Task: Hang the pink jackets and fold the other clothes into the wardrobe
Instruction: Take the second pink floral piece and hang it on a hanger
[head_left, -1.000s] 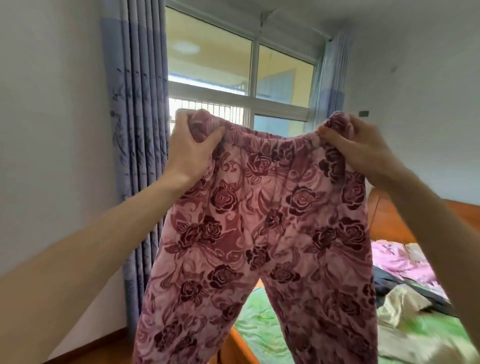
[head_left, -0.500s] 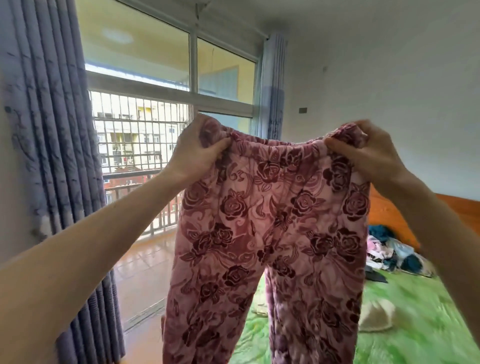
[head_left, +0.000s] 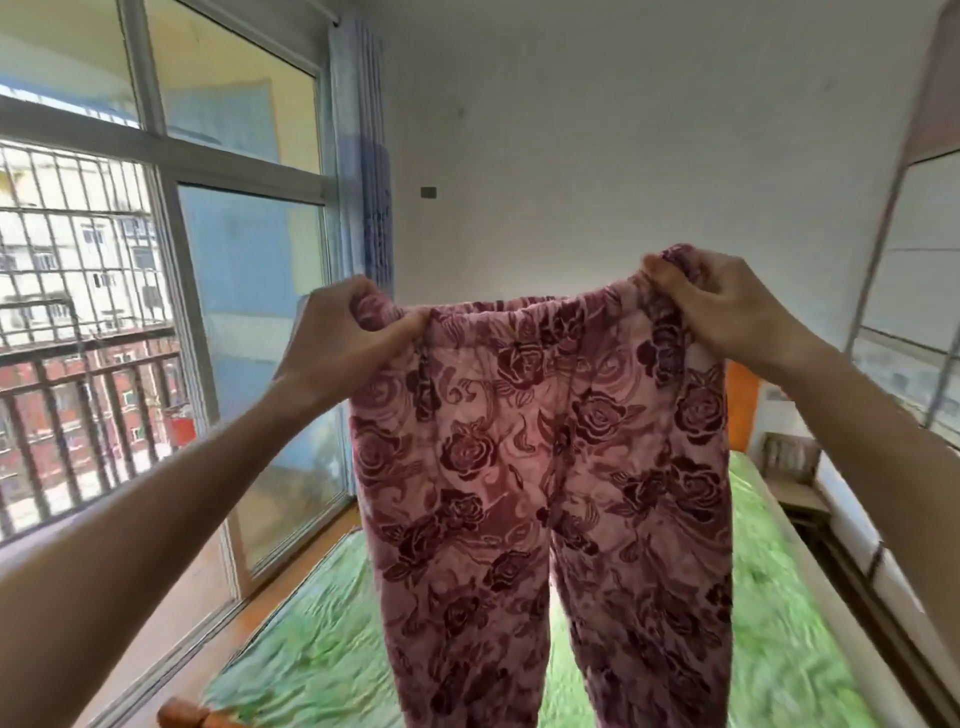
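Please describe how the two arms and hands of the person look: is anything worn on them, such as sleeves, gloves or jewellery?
Both forearms are bare as far as the picture shows; no sleeve edge comes into view. The left hand and the right hand wear no gloves. No watch or bracelet shows at either wrist, and no ring shows on the visible fingers. No markings are seen.

Pink rose-print trousers (head_left: 540, 467) — held up by waistband, legs hanging over bed.

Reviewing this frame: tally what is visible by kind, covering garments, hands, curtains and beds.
Garments: 1, the rose-print trousers, held up by the waistband.
Hands: 2, left hand and right hand.
Curtains: 1, the blue curtain.
Beds: 1, the green bed.
Total: 5
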